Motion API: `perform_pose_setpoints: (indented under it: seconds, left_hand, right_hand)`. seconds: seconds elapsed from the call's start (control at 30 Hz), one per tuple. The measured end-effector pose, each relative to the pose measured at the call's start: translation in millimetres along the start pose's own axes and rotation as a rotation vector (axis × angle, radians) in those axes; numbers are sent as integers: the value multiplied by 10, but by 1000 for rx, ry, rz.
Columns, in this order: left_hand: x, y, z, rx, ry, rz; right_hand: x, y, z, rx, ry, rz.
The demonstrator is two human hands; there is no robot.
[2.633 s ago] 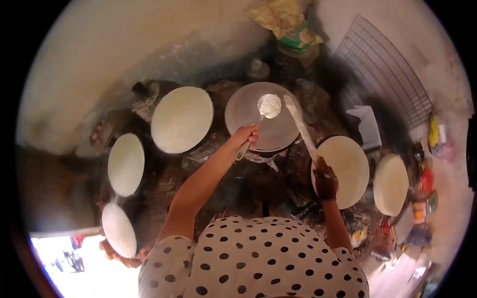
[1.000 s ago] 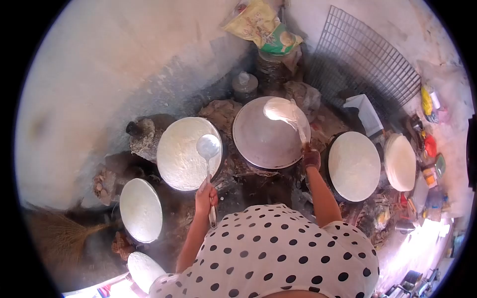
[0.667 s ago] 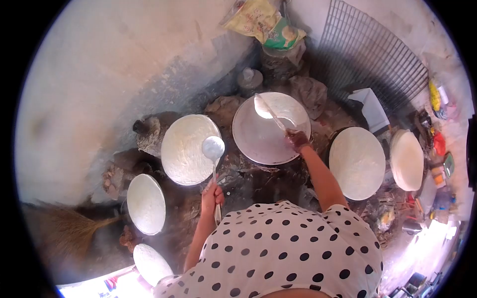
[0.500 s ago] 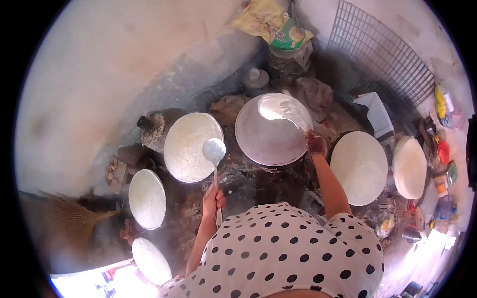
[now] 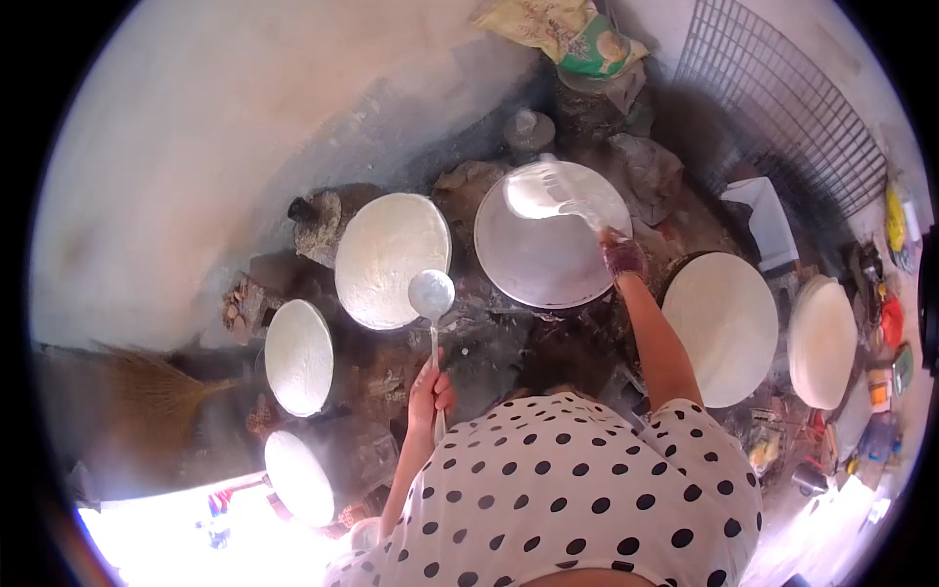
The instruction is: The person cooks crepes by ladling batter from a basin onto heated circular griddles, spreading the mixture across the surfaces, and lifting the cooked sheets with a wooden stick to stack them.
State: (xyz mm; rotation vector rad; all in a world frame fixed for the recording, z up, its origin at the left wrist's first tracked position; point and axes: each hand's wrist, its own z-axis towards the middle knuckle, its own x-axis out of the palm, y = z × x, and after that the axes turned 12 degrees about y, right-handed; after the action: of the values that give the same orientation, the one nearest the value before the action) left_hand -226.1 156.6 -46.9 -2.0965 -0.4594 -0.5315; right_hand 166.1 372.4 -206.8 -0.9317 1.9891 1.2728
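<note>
My left hand (image 5: 430,393) is wrapped round the handle of a metal ladle (image 5: 431,293). Its whitish bowl overlaps the near edge of a round griddle (image 5: 386,259) covered in pale batter. Over the right rim of the central griddle (image 5: 548,259), my gloved right hand (image 5: 624,258) is closed on what looks like a long, flat, batter-coated spreader (image 5: 579,207). Its far tip seems to reach past the griddle's back rim. White batter (image 5: 533,196) lies across the upper part of this griddle, while the lower part shows bare grey metal.
More batter-covered rounds stand at left (image 5: 299,358), lower left (image 5: 299,478) and right (image 5: 721,330). A stack of pale flatbreads (image 5: 822,342) sits at far right. Behind are a lidded pot (image 5: 529,131), a printed sack (image 5: 597,44) and a white container (image 5: 765,220). A straw broom (image 5: 161,401) leans at left.
The view has shifted slightly. My right hand has moved up along the central griddle's rim, and the batter's edge lies differently. My left hand keeps the ladle near the left griddle.
</note>
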Motion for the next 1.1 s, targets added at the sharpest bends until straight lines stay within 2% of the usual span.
perform_pose_setpoints:
  seconds: [0.03,0.07,0.2,0.23,0.3,0.33,0.37,0.43,0.57,0.6,0.63,0.7,0.73,0.77,0.83,0.9,0.97,1.0,1.03,1.1]
  left_hand:
    - [-16,27,-30,6,4,-10]
    - [-29,57,-41,5,-4,-10]
    - [-98,164,-29,-28,-4,-36]
    - [-106,176,-25,-40,5,-78]
    - [-74,163,-39,-45,3,-91]
    - [-64,158,-43,-43,1,-106]
    - [-77,157,-44,-34,-4,-110]
    - [-120,166,-58,13,94,-105]
    - [-221,189,27,-28,36,-125]
    - [-233,183,48,-49,31,-141]
    - [-241,181,59,-71,27,-157]
    - [-273,194,46,-45,72,-163]
    - [-282,192,62,-20,118,-167]
    - [-280,183,91,-17,117,-168]
    - [-278,189,80,-26,56,-118]
    - [-306,211,110,-48,35,-147]
    - [-312,179,141,-63,25,-176]
    - [-314,179,133,-57,49,-200]
    - [-306,191,120,-50,74,-224]
    - [-287,211,98,-25,83,-238]
  right_hand:
    - [-99,67,-184,-25,-145,31]
    - [-99,128,-225,-51,-171,50]
    - [-32,491,-157,-89,172,31]
    - [-53,468,-153,-86,173,34]
    - [-116,333,-104,-232,323,111]
    - [61,-39,181,-302,370,273]
    - [15,-141,237,-311,374,269]
    - [-60,-187,302,-129,35,159]
    - [-431,503,-239,-7,159,-44]
    - [169,9,300,-154,216,224]
    - [137,-58,271,-154,218,224]
    - [-1,-116,207,-444,277,308]
    - [4,-288,406,-324,249,106]
    - [-162,-133,359,-326,250,105]
    - [-425,112,225,131,21,225]
    - [-138,-64,529,148,17,279]
    - [-161,96,417,-171,225,76]
    - [-55,-14,460,-261,308,2]
    - [-96,-165,471,-263,314,-4]
    - [-182,-359,545,-627,398,141]
